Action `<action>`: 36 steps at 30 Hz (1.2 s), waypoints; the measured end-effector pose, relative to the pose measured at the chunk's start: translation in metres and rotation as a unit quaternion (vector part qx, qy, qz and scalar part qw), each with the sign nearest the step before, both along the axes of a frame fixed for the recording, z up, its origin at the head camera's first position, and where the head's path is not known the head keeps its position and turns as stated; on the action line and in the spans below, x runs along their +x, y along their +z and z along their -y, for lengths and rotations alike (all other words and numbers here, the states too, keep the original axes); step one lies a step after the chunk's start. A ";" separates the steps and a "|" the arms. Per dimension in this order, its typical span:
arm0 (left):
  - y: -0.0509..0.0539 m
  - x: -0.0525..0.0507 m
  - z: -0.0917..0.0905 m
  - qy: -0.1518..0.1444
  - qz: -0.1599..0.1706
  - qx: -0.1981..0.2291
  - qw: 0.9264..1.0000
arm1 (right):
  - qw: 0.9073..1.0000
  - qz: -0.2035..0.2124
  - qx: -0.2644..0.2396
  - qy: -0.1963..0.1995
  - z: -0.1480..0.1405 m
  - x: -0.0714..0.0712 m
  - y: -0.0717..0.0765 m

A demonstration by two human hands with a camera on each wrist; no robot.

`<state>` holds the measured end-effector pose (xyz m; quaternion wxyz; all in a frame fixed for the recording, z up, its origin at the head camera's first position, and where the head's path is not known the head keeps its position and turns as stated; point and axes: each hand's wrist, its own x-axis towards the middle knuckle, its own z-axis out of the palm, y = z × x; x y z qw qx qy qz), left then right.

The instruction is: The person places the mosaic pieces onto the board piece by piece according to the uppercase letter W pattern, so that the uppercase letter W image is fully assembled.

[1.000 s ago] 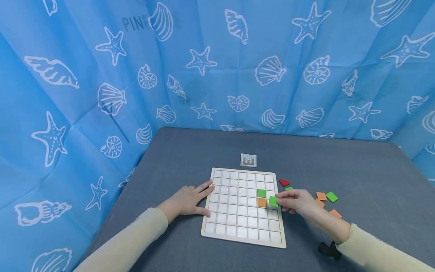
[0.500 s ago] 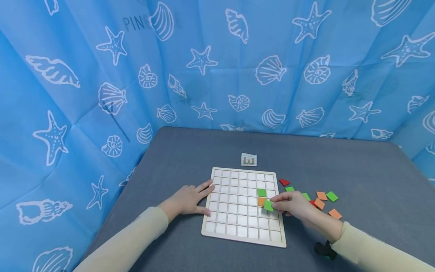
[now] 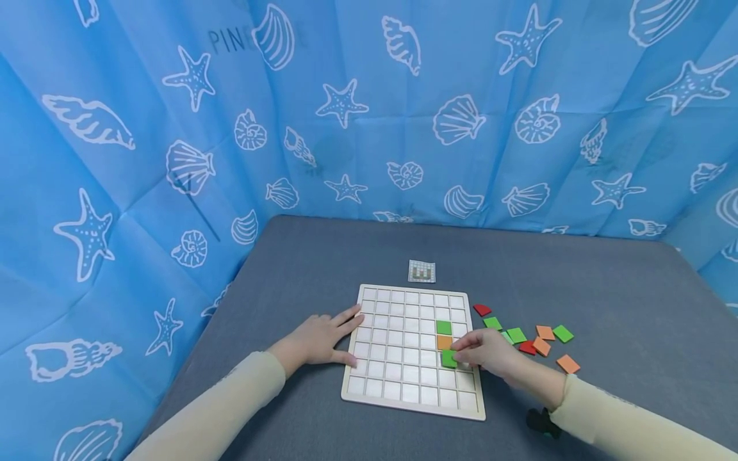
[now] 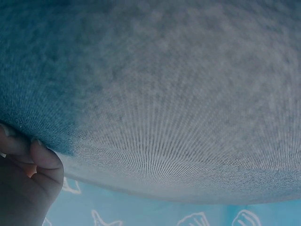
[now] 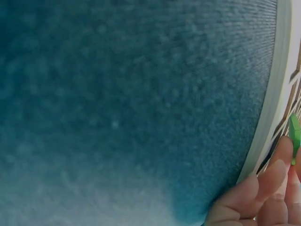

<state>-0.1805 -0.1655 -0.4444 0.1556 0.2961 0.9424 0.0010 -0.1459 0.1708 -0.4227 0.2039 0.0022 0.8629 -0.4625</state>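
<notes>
A white board (image 3: 392, 372) with a wooden frame and a grid of square cells lies on the table. My right hand (image 3: 483, 351) pinches a green square tile (image 3: 448, 359) over the board's right part, just below an orange tile (image 3: 444, 343). Above that orange one, another green tile (image 3: 443, 328) sits in its cell. In the right wrist view, the fingertips hold the green tile (image 5: 294, 134) by its edge. My left hand (image 3: 319, 339) rests with spread, straight fingers at the board's left edge. Only part of the left hand (image 4: 35, 179) shows in its wrist view.
Right of the board lie loose tiles: red ones (image 3: 482, 310), green ones (image 3: 564, 333) and orange ones (image 3: 568, 363). A small printed card (image 3: 422, 271) with a grid pattern lies behind the board. A black object (image 3: 543, 422) shows beneath the right sleeve. A blue curtain hangs behind the grey table.
My right hand has carried the green tile left and toward the near side, from right of the orange tile to just below it. The left hand has stayed in place.
</notes>
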 end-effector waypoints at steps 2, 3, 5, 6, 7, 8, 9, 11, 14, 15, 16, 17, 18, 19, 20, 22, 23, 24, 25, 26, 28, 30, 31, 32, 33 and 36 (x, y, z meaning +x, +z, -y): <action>0.000 0.000 0.000 -0.001 -0.001 0.000 1.000 | 1.000 -0.005 0.002 0.002 0.001 0.000 -0.001; 0.000 0.000 0.000 -0.001 -0.001 0.000 1.000 | 1.000 -0.005 0.002 0.002 0.002 0.000 -0.001; 0.000 0.000 0.000 -0.002 -0.001 -0.001 1.000 | 1.000 -0.006 0.001 0.006 0.003 -0.001 -0.002; 0.001 0.000 0.000 -0.002 -0.001 0.000 1.000 | 1.000 -0.005 0.001 0.006 0.003 -0.001 -0.002; 0.000 0.001 0.001 -0.003 -0.001 0.002 1.000 | 1.000 -0.005 0.000 0.007 0.004 -0.001 -0.002; 0.001 0.001 0.001 -0.003 -0.001 0.002 1.000 | 1.000 -0.005 -0.001 0.006 0.004 -0.001 -0.002; 0.001 0.001 0.001 -0.004 -0.001 0.002 1.000 | 1.000 -0.009 -0.001 0.010 0.004 -0.001 -0.003; 0.001 0.002 0.001 -0.006 -0.003 0.003 1.000 | 1.000 -0.017 -0.002 0.014 0.005 -0.001 -0.004; 0.002 0.002 0.001 -0.008 -0.004 0.000 1.000 | 1.000 -0.026 -0.003 0.013 0.006 -0.001 -0.005; 0.002 0.002 0.001 -0.009 -0.006 -0.001 1.000 | 0.999 -0.029 -0.004 0.013 0.006 -0.001 -0.005; 0.002 0.002 0.001 -0.010 -0.006 0.000 1.000 | 1.000 -0.028 -0.004 0.011 0.006 -0.001 -0.005; 0.003 0.002 0.001 -0.010 -0.008 0.001 1.000 | 1.000 -0.026 -0.005 0.009 0.007 -0.001 -0.005; 0.003 0.002 0.001 -0.010 -0.006 -0.001 1.000 | 1.000 -0.026 -0.005 0.008 0.007 -0.001 -0.005; 0.003 0.002 0.001 -0.009 -0.006 0.000 1.000 | 1.000 -0.025 -0.006 0.008 0.007 -0.001 -0.005; 0.003 0.002 0.001 -0.007 -0.004 0.000 1.000 | 1.000 -0.023 -0.008 0.008 0.007 -0.001 -0.004; 0.003 0.002 0.001 -0.003 0.000 -0.001 1.000 | 1.000 -0.019 -0.010 0.011 0.006 -0.001 -0.004; 0.003 0.002 0.001 -0.002 0.001 -0.001 1.000 | 1.000 -0.018 -0.010 0.012 0.006 -0.001 -0.004; 0.002 0.002 0.000 0.000 0.003 -0.002 1.000 | 1.000 -0.015 -0.011 0.010 0.006 -0.001 -0.004; 0.002 0.001 0.000 0.001 0.002 -0.002 1.000 | 1.000 -0.012 -0.011 0.009 0.005 -0.001 -0.003; 0.001 0.001 0.000 0.001 0.002 -0.004 1.000 | 1.000 -0.010 -0.012 0.009 0.005 -0.001 -0.003; 0.000 0.000 0.000 0.000 -0.002 -0.005 1.000 | 1.000 -0.007 -0.011 0.008 0.004 -0.001 -0.003; -0.002 -0.001 0.000 -0.001 -0.005 -0.006 1.000 | 1.000 -0.006 -0.009 0.005 0.003 -0.002 -0.003; -0.002 -0.001 0.000 -0.001 -0.006 -0.007 1.000 | 1.000 -0.006 -0.008 0.005 0.003 -0.002 -0.003; -0.002 -0.001 0.000 -0.001 -0.006 -0.008 1.000 | 1.000 -0.005 -0.007 0.004 0.002 -0.002 -0.003; -0.003 -0.001 0.000 -0.001 -0.006 -0.008 1.000 | 1.000 -0.004 -0.003 0.001 0.002 -0.003 -0.003; -0.002 -0.001 0.000 -0.002 -0.006 -0.008 1.000 | 1.000 0.004 0.002 -0.007 0.001 -0.003 -0.003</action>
